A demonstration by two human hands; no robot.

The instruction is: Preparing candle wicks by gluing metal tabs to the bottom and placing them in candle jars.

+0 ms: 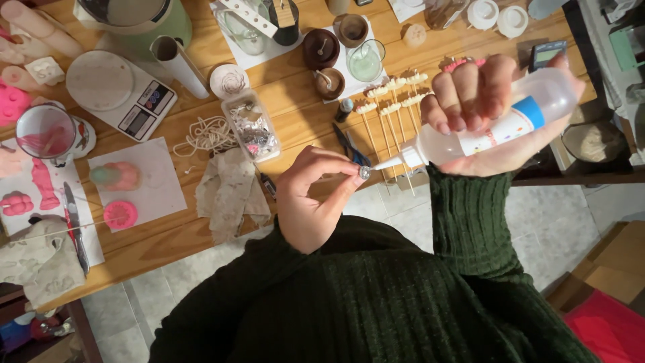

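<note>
My right hand (484, 111) grips a clear squeeze bottle (531, 111) with a white label, a blue band and a white pointed nozzle. The bottle lies almost level, nozzle pointing left. My left hand (312, 198) pinches a small round metal wick tab (364, 173) between thumb and fingertips. The nozzle tip sits right at the tab. A thin wick string runs left from the tab, barely visible. Both hands are held above the front edge of the wooden table (295, 121), and both arms wear dark green ribbed sleeves.
On the table: a kitchen scale (121, 94), a green pot (134, 20), pink candles on paper (121, 195), a knife (75, 228), crumpled rags (232, 191), a clear box of tabs (252, 128), wooden bowls, scissors (349, 148), skewered white pieces (393, 97). Cardboard boxes (605, 275) stand on the tiled floor.
</note>
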